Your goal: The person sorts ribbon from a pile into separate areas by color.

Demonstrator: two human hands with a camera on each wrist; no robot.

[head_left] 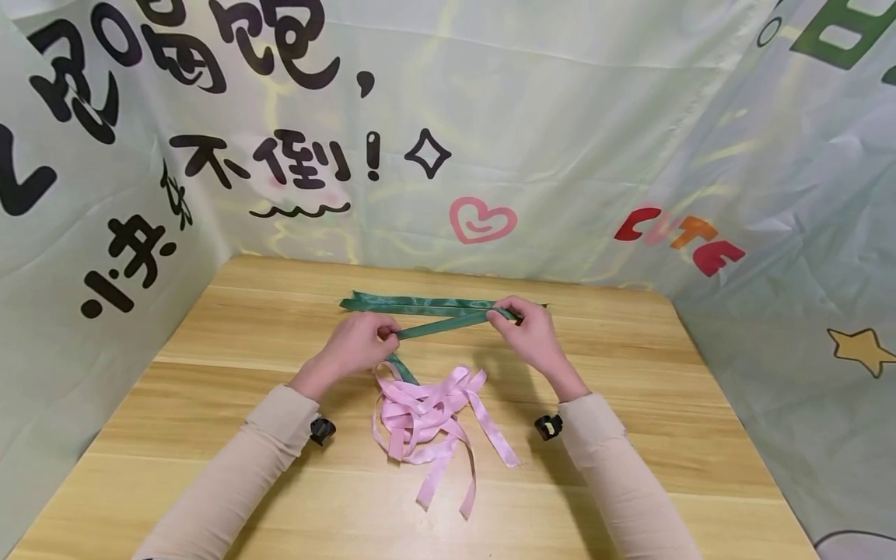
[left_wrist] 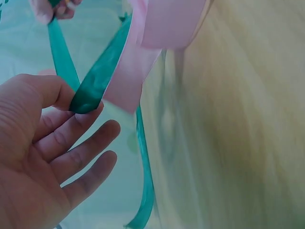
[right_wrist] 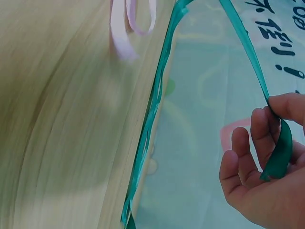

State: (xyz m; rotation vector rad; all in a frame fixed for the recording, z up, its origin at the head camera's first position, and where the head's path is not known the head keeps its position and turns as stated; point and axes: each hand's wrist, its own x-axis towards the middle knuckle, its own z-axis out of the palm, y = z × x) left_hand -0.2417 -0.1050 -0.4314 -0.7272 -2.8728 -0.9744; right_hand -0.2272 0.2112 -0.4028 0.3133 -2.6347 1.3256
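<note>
A green ribbon (head_left: pixel 441 325) is stretched between my two hands above the table. My left hand (head_left: pixel 362 342) pinches it between thumb and index finger, the other fingers loosely spread in the left wrist view. From there the ribbon slants down to a tangled pile of pink ribbons (head_left: pixel 427 412). My right hand (head_left: pixel 526 330) pinches the ribbon near its end; a short tail (right_wrist: pixel 280 155) hangs across the palm in the right wrist view. Behind the hands, several green ribbons (head_left: pixel 420 304) lie side by side on the table, their right part partly hidden by my right hand.
The wooden table (head_left: pixel 280 467) bears the ribbons. A pale printed cloth (head_left: pixel 574 140) with lettering and drawings stands along its back and sides. Loose pink ends (head_left: pixel 467 498) trail from the pile toward the front.
</note>
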